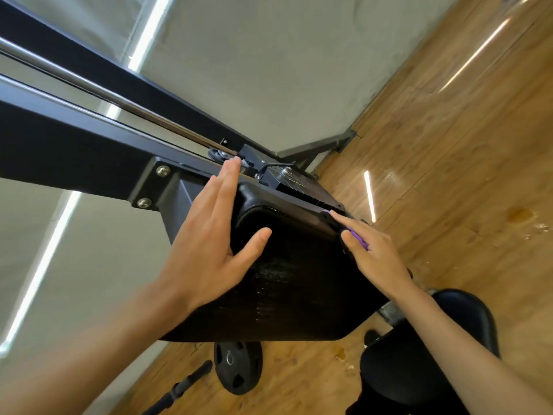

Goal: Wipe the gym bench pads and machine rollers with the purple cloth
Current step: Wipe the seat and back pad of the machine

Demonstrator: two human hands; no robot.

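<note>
Pressing flat against the left edge of the black cushioned bench pad (293, 280), the left hand (209, 247) has its fingers (223, 190) straight and together, thumb spread onto the pad's face; the right hand (371, 256) lays straight fingers over the small purple cloth (360, 239), pinned against the pad's right edge and mostly hidden; a black round weight plate (238, 366) lies on the wooden plank floor (449, 145) below.

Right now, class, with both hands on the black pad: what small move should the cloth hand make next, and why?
Probably draw the right hand and purple cloth back along the right edge of the black pad. The cloth is pressed under that hand near the edge's far end; the left hand lies flat on the opposite side, steadying it.
</note>
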